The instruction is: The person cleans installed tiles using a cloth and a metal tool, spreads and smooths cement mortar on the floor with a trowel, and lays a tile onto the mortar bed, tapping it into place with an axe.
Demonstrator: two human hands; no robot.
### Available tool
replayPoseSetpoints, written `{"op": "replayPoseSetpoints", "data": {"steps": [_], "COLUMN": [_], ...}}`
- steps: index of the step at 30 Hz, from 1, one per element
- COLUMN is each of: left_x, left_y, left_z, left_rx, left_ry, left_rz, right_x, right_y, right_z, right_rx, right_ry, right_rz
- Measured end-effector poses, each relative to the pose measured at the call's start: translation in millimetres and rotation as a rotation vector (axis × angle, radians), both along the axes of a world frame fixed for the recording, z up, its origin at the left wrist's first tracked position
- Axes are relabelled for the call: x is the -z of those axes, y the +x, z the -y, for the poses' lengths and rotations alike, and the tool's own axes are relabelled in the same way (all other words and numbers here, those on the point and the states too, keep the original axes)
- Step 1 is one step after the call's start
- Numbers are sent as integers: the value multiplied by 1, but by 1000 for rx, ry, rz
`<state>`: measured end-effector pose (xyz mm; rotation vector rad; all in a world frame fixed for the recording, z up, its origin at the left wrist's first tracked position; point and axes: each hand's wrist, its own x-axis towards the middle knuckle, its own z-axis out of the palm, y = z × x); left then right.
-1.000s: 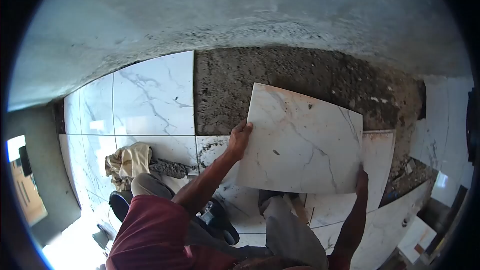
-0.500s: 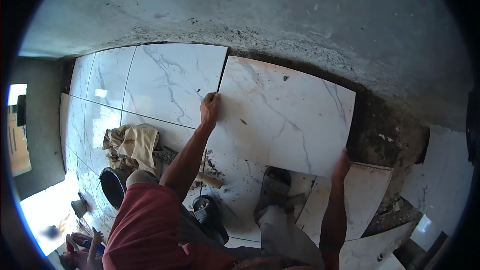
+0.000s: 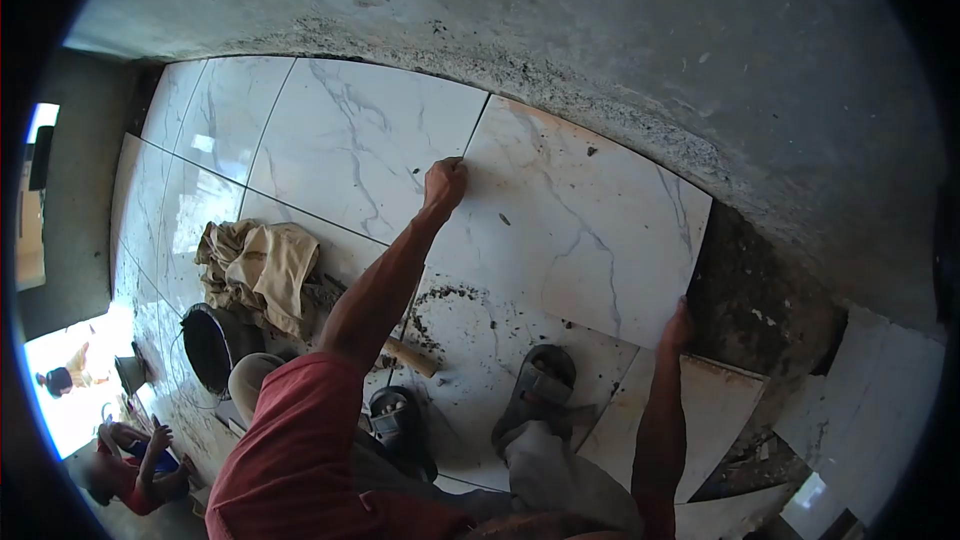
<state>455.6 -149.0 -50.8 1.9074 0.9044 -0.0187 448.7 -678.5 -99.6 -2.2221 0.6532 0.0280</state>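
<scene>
A large white floor tile [image 3: 560, 230] with grey marbling lies before me, its far edge close along the wall and its left edge beside the neighbouring tile [image 3: 370, 140]. My left hand [image 3: 447, 183] is closed at that left edge, the fingertips hidden from view. At the near right corner, my right hand [image 3: 677, 326] grips the tile's edge, with its fingers partly out of sight below. Dirt crumbs and small specks are scattered on the tile and near its front edge.
A grey wall [image 3: 640, 50] rises beyond the tiles. Bare ground [image 3: 750, 280] shows at right. Nearby are a crumpled beige cloth [image 3: 262, 270], a black bucket [image 3: 212, 350] and a wooden handle [image 3: 410, 357]. Another person [image 3: 140, 470] sits at lower left.
The tile has moved towards the wall, narrowing the dark gap at its far edge; both hands have stayed on it. The camera view has also shifted slightly.
</scene>
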Motion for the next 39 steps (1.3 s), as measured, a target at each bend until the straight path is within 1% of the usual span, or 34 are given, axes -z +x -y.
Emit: {"op": "replayPoseSetpoints", "data": {"steps": [1,3,4,6,7,8,9,10,11,13,14,17,18,20,21,22,23,24,26,27,28,29,30,31,33,34,36,39], "left_x": [5,9,9,10,13,4,-7,-6,-6,-12,-14,-22,-16,-7,-13,-20,-25,-25,-15,-15,-16,-22,-26,-28,-27,-28,-27,-19], "left_y": [-1,-3,-3,-3,-3,1,2,4,3,8,6,0,-3,-11,-13,-18,-24,-33,-54,-65,-77,-85,-94,-105,-121,-125,-127,-129], "left_z": [-1,-2,-4,-12,-17,-21,-19,-21,-23,-25,-23,-21,-24,-31,-33,-35,-37,-40,-40,-37,-36,-34,-31,-28,-25,-24,-24,-28], "left_rx": [-4,45,40,183,216,248,180,175,173,103,74,20,20,-5,-4,78,160,165,536,543,669,747,828,902,1008,1036,1032,1041], "left_ry": [-2,157,155,226,235,213,102,110,112,9,0,-72,-72,-242,-242,-215,-190,-194,211,113,206,162,206,258,334,321,345,346], "left_rz": [-1,54,47,-41,-4,-66,-82,-78,-96,-249,-185,-208,-211,-96,-93,-130,-167,-166,69,88,118,63,47,33,24,41,-14,26], "right_x": [-5,-12,-13,-15,-13,-8,-2,2,4,1,1,9,9,11,8,3,3,10,26,30,21,16,14,-5,-18,-17,-19,-24], "right_y": [3,7,7,8,9,8,7,8,7,11,12,15,17,15,12,12,13,14,10,10,10,12,13,15,19,18,20,18], "right_z": [-3,-10,-12,-11,-10,-6,-1,1,4,9,10,15,16,17,11,5,1,3,10,14,15,13,15,6,1,3,4,0], "right_rx": [-22,-23,-24,-33,-36,-42,-73,-99,-102,-143,-142,-170,-189,-208,-203,-198,-196,-215,-198,-156,-233,-225,-242,-288,-278,-247,-259,-269], "right_ry": [-14,-54,-95,-99,-98,-97,-87,-72,-68,-88,-92,-128,-159,-191,-190,-189,-191,-186,-209,-243,-227,-286,-340,-347,-215,-231,-203,-203], "right_rz": [3,-28,-62,-86,-94,-120,-41,47,30,-70,-73,-46,-59,-73,5,82,84,123,144,129,109,41,15,1,-62,-64,-175,-178]}}
